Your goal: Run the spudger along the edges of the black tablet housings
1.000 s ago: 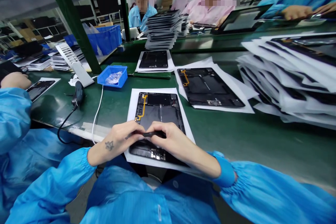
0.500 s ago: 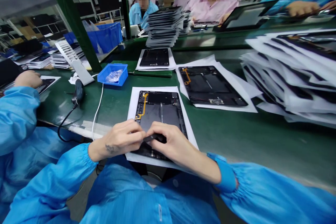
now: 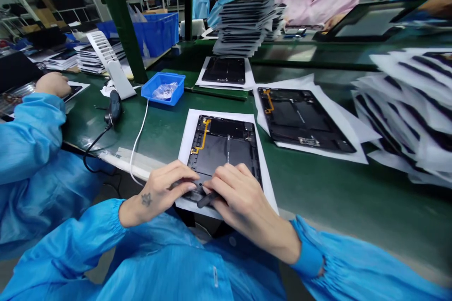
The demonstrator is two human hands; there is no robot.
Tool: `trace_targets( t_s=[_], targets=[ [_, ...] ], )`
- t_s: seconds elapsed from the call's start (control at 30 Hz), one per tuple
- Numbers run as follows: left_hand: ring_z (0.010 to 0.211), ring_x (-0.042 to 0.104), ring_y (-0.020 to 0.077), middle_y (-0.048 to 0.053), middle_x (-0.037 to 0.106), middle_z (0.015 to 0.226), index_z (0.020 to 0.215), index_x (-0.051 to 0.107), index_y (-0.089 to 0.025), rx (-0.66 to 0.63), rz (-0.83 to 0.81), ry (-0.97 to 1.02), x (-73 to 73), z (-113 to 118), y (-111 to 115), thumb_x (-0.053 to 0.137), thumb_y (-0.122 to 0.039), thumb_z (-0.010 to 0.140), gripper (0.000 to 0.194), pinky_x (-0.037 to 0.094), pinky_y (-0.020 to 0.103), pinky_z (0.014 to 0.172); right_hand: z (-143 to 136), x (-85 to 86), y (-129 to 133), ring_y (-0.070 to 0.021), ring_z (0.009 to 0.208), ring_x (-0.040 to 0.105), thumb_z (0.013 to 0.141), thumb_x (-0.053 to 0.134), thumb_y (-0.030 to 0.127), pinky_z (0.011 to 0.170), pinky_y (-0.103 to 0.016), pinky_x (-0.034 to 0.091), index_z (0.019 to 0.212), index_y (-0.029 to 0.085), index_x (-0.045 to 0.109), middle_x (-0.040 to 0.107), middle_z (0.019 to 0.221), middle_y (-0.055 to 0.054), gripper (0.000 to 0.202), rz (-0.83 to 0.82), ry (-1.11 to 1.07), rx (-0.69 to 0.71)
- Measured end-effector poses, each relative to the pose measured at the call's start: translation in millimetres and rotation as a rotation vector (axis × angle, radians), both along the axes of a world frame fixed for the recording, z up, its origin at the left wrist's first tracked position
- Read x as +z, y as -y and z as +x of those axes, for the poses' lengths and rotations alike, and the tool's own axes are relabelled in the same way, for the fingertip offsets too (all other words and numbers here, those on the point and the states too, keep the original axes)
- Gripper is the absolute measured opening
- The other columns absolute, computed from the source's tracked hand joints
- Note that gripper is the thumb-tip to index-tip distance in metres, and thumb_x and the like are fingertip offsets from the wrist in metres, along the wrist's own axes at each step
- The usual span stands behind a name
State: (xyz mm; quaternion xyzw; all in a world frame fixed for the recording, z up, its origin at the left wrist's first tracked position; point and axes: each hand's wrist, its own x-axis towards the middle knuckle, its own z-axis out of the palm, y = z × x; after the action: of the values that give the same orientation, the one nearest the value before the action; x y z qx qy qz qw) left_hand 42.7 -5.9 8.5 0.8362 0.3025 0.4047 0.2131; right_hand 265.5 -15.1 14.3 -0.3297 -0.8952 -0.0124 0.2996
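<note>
An opened tablet housing [image 3: 219, 153] lies on a sheet of white paper [image 3: 266, 186] in front of me. It is black inside, with a yellow flex cable [image 3: 204, 137] along its upper left. My right hand [image 3: 243, 193] is closed around a short black stick-like tool [image 3: 206, 200] over the lower part of the housing; the fingers hide much of the tool. My left hand [image 3: 165, 188] rests at the lower left edge, thumb and fingers slightly apart, with nothing visible between them. A small dark spot shows between the two hands; I cannot tell what it is.
Another tablet housing [image 3: 307, 120] lies on paper to the right, beside a tall stack [image 3: 406, 117] of housings and paper. A blue bin [image 3: 164, 88], black corded tool [image 3: 113, 109] and white cable [image 3: 139, 138] are left. A co-worker's hand [image 3: 53, 84] is further left.
My hands have drawn apart slightly. The left fingers have loosened, and the black tool in my right hand now points down toward the lower left. The view has shifted a little.
</note>
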Motion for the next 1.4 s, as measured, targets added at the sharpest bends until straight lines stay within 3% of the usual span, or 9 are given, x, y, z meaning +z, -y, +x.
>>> trace_targets(
  t_s=[0.17, 0.57, 0.87, 1.07, 1.4],
  targets=[
    [0.083, 0.068, 0.0132, 0.005, 0.071, 0.090, 0.102, 0.069, -0.016, -0.005, -0.042, 0.036, -1.5, 6, -2, 0.062, -0.015, 0.098, 0.009, 0.055, 0.023, 0.075, 1, 2.8, -1, -0.0162, 0.070, 0.046, 0.096, 0.043, 0.010, 0.067, -0.033, 0.027, 0.084, 0.017, 0.062, 0.057, 0.077, -0.003, 0.024, -0.093, -0.027, 0.005],
    [0.077, 0.066, 0.0129, 0.004, 0.069, 0.085, 0.096, 0.067, -0.016, 0.003, 0.016, -0.002, -0.2, 10, -1, 0.058, -0.016, 0.100, 0.010, 0.054, 0.023, 0.071, 0, 0.8, -2, -0.0169, 0.070, 0.047, 0.095, 0.045, 0.009, 0.066, -0.033, 0.028, 0.081, 0.018, 0.061, 0.058, 0.076, -0.003, 0.023, -0.067, -0.035, 0.000],
    [0.080, 0.060, 0.0141, 0.005, 0.062, 0.089, 0.101, 0.060, -0.016, -0.015, 0.120, -0.314, 1.3, -24, -3, 0.047, -0.017, 0.104, 0.013, 0.051, 0.025, 0.074, -2, 4.1, 3, -0.0182, 0.078, 0.056, 0.104, 0.040, 0.015, 0.068, -0.035, 0.034, 0.116, 0.013, 0.064, 0.071, 0.095, -0.009, 0.027, -0.009, 0.017, 0.159],
    [0.081, 0.056, 0.0162, 0.005, 0.061, 0.089, 0.103, 0.059, -0.015, -0.023, 0.220, -0.498, 0.8, -33, 3, 0.044, -0.014, 0.104, 0.015, 0.049, 0.027, 0.073, -5, 3.7, 3, -0.0188, 0.072, 0.050, 0.104, 0.031, 0.011, 0.066, -0.034, 0.035, 0.118, 0.012, 0.064, 0.068, 0.090, -0.008, 0.035, -0.048, 0.102, 0.249],
    [0.074, 0.057, 0.0173, 0.009, 0.066, 0.085, 0.103, 0.060, -0.009, -0.051, 0.492, -0.649, 18.6, -28, -1, 0.042, -0.010, 0.104, 0.018, 0.052, 0.028, 0.066, -11, -9.4, -3, -0.0192, 0.071, 0.044, 0.105, 0.028, 0.011, 0.066, -0.033, 0.032, 0.109, 0.009, 0.064, 0.059, 0.087, -0.008, 0.036, -0.070, 0.069, 0.277]
  ],
)
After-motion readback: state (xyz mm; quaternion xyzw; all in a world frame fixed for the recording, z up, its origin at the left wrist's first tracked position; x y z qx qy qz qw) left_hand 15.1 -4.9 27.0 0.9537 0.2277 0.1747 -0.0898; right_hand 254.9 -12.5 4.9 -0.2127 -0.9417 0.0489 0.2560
